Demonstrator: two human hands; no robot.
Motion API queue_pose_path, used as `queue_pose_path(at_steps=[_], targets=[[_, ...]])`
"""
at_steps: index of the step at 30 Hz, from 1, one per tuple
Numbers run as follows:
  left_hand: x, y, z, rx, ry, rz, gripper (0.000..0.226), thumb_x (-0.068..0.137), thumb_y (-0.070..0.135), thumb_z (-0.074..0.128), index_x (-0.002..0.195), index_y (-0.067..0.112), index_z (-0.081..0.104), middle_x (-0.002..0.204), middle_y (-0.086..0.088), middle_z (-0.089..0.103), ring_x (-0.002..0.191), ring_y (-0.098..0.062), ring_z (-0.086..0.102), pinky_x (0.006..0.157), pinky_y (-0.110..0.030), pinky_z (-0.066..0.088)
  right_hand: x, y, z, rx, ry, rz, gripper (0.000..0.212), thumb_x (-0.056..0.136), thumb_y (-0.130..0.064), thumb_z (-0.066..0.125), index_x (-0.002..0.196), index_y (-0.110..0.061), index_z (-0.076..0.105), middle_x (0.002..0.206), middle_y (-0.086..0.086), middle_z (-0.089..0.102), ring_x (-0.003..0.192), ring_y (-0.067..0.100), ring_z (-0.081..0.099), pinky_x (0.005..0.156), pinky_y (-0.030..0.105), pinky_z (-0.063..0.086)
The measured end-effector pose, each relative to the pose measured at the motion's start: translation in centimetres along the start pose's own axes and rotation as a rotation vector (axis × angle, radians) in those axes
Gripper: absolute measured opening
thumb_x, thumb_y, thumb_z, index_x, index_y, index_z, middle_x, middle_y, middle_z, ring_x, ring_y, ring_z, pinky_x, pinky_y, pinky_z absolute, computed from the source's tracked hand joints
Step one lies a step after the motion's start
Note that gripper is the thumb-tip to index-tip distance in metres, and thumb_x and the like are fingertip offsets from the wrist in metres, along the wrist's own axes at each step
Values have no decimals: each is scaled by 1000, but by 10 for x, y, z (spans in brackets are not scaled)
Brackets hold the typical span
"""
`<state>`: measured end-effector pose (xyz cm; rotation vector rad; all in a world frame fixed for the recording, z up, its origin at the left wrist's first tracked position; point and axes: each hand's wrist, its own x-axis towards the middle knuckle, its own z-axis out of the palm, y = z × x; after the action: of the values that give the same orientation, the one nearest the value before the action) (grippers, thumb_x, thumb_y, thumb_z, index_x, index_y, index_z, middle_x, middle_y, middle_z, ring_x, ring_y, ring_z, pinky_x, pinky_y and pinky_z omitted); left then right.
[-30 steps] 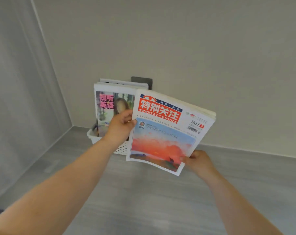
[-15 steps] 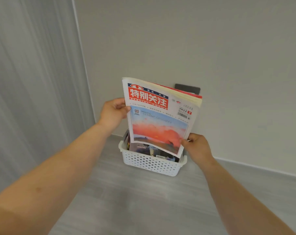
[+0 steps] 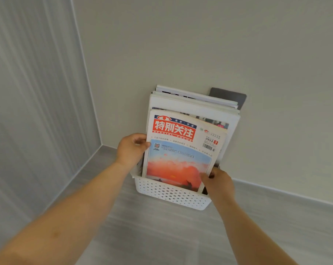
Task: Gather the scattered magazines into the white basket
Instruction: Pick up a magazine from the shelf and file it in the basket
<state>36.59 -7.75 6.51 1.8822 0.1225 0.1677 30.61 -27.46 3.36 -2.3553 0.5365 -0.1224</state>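
Note:
A magazine with a red title block and an orange sunset cover (image 3: 179,157) stands upright with its lower edge inside the white perforated basket (image 3: 171,196). My left hand (image 3: 131,150) grips its left edge about halfway up. My right hand (image 3: 217,182) pinches its lower right corner at the basket's rim. Behind it, several other magazines (image 3: 194,106) stand upright in the basket and lean against the wall. The basket sits on the grey floor against the wall.
A dark grey plate (image 3: 230,96) is fixed to the wall behind the magazines. A ribbed grey wall (image 3: 34,104) runs along the left and meets the back wall in a corner left of the basket. Grey floor (image 3: 162,236) lies in front.
The sunset magazine has gone from being held above the basket to standing with its bottom inside it, in front of the other magazines. Both hands moved down with it.

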Motion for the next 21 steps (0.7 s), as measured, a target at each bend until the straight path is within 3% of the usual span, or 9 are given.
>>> queue_pose_path(at_steps=[3,6,8,9,12,14,17,19,21], targets=[[8,-8,4,86,50,-19,36,78,11,66,110,2,52,120,-14,57,104,-21,52,83,-27,38,3,3,3,121,166,15,16,77,-24,65,85,-12,57,96,6,60,90,25,56,68,32,45],[12,-18,3,102,-87,-131,65,76,18,69,131,9,35,137,-13,45,123,-27,45,96,-35,40,5,6,2,237,239,94,58,73,-22,71,121,-6,43,126,12,45,118,27,42,95,40,40],[12,-26,2,99,-233,-223,71,79,19,66,138,10,28,142,-11,41,127,-27,43,102,-39,37,8,7,0,349,147,209,78,74,-21,70,137,-7,26,144,12,32,131,29,34,106,44,32],[11,-29,0,84,-317,-261,65,81,18,63,137,10,31,142,-11,44,123,-25,46,102,-37,37,10,9,-1,398,68,253,73,76,-21,69,136,-7,28,145,13,34,128,30,38,105,43,34],[12,-38,-2,25,-489,-308,52,84,15,58,133,14,40,138,-9,50,112,-20,51,103,-35,36,11,12,-4,482,-160,253,30,82,-13,61,111,-12,50,125,13,57,88,20,55,80,32,38],[17,-45,-1,34,-470,-303,69,81,14,63,139,16,27,145,-7,41,128,-23,42,109,-41,31,14,16,-1,509,-180,236,46,82,-10,61,124,-8,43,127,10,55,98,23,54,83,31,39],[25,-43,2,-10,-398,-203,91,75,7,68,144,25,12,151,-4,30,137,-25,32,111,-49,31,17,13,1,499,-141,164,73,78,-8,65,138,-11,24,139,7,45,125,29,45,102,44,40],[31,-31,3,-151,-410,-132,81,75,3,64,140,26,21,142,-2,42,125,-25,46,96,-48,46,19,7,-3,511,-111,79,69,79,-1,61,136,-12,24,121,0,55,116,25,52,96,41,44],[35,-12,5,-247,-446,-101,69,67,6,59,129,25,35,119,2,58,107,-20,57,79,-35,51,22,-5,-12,533,-101,0,60,80,6,54,130,-15,29,96,-13,54,90,14,59,82,30,47]])
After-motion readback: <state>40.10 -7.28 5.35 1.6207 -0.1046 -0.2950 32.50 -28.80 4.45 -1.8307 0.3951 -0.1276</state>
